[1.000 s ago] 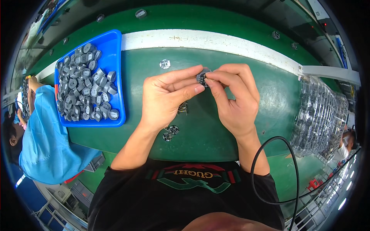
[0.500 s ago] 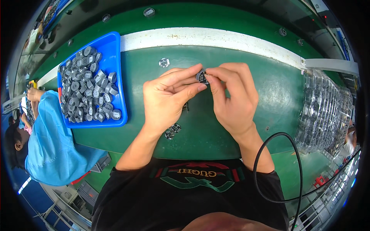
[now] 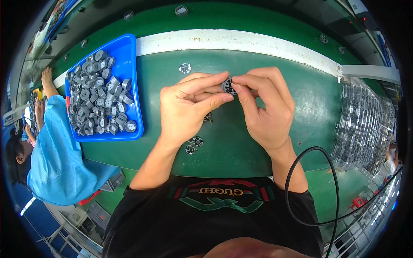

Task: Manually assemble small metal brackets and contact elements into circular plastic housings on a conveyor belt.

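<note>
Between the thumb and fingers of my left hand [image 3: 185, 101] is a small round grey plastic housing [image 3: 226, 85], tilted so that a dark circuit board shows inside it. The thumb and index finger of my right hand [image 3: 269, 101] pinch at the right edge of this housing; the exact contact is partly hidden by the fingertips. On the green table [image 3: 241, 150], a round circuit board [image 3: 185, 68] lies beyond my left hand. Two more round boards [image 3: 193, 145] rest beside my left wrist. Partly hidden under my left hand is a small dark part with pins [image 3: 208, 117].
A blue tray [image 3: 137, 86] heaped with round grey housings stands at left. Stacked clear plastic trays [image 3: 363, 124] are at right. Past a white rail [image 3: 202, 41], a green conveyor belt [image 3: 241, 15] carries scattered housings. A black cable [image 3: 289, 189] loops by my right forearm. A blue-sleeved co-worker [image 3: 60, 150] sits left.
My right hand has shifted slightly right and the housing has turned a little in my fingers. Housings on the belt have moved right. The co-worker's hand has reached farther forward.
</note>
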### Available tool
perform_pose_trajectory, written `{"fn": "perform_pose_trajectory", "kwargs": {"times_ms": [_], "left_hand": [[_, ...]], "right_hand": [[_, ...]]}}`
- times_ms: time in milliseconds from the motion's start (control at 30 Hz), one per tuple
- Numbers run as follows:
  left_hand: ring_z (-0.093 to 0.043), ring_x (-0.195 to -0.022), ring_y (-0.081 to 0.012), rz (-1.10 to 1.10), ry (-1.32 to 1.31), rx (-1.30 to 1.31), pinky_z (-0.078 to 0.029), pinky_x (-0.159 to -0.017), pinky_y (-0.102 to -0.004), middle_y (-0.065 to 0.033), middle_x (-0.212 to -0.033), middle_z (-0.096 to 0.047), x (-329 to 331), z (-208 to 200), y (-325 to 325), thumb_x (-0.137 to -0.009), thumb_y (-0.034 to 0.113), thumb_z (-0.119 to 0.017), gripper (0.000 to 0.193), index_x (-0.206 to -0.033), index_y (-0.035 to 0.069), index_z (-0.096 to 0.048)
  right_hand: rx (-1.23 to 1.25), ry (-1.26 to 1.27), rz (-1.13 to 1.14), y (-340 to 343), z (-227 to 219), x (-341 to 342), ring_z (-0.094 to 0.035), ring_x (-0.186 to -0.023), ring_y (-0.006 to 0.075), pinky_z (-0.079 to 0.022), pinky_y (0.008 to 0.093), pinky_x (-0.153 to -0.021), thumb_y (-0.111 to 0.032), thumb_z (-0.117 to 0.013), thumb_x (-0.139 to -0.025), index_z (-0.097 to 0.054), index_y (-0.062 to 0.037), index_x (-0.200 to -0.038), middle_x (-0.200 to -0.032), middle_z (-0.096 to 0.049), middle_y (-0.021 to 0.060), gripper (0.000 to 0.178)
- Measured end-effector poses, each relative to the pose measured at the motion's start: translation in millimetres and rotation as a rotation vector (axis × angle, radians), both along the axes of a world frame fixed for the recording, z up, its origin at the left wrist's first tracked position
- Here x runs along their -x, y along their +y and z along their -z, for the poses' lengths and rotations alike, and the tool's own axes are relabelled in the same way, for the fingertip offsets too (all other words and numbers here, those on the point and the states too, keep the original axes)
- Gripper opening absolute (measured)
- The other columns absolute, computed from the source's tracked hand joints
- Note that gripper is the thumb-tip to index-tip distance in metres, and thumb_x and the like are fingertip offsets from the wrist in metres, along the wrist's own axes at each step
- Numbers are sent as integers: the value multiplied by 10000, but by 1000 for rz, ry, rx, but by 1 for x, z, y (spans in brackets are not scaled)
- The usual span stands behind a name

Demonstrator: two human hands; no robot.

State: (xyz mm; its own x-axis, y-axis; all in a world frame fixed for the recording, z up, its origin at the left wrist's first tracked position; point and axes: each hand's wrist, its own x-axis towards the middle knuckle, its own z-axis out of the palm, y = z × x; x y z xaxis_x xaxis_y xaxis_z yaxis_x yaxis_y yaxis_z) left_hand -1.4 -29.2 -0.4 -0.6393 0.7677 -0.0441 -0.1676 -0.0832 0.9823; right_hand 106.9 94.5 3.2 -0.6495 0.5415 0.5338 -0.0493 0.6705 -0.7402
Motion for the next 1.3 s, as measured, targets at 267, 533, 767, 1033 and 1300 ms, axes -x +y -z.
{"fn": "perform_pose_trajectory", "kwargs": {"times_ms": [267, 533, 767, 1033, 1300], "left_hand": [[-717, -930, -218, -26, -78, -85, -597, -797, -258, -153, -1070, -692, 0, 6, 1, -818, -139, -702, 360, -1170, -67, -671], [-710, -832, -192, -84, -159, -7, -581, -777, -283, -157, -940, -730, 18, -1, -1, -839, -83, -686, 258, -1097, -81, -692], [-690, -833, -125, -119, 590, 294, -524, -765, -221, -122, -874, -737, 108, -47, 67, -823, 58, -702, 263, -1052, -71, -720], [-707, -864, -223, -101, 1056, 682, -536, -827, -337, -76, -920, -761, 178, 20, 202, -803, 316, -742, 241, -955, 140, -802], [-702, -949, -293, -58, 867, 627, -524, -908, -399, -132, -940, -746, 163, 23, 212, -786, 525, -759, 482, -1015, 102, -779]], "right_hand": [[203, -10, 61, -10, 1, 4, -634, -662, 173, -502, 278, -528, 63, -737, -790, -697, -18, -949, -899, -618, 80, 183], [135, 45, -132, -2, 14, 4, -628, -748, 241, -521, 319, -625, 69, -671, -827, -683, -32, -1042, -923, -598, 91, 238], [16, -200, -245, 1, 40, 3, -603, -895, 280, -517, 390, -755, 2, -626, -837, -673, -47, -1111, -1040, -618, 72, 282], [-249, -171, -434, -12, 44, 15, -551, -1020, 249, -460, 351, -900, 17, -635, -750, -699, -78, -1106, -1175, -626, 41, 375], [-292, -293, -337, 1, 49, 0, -529, -907, 232, -458, 359, -832, -86, -695, -776, -702, -101, -998, -949, -562, 27, 223]]}}
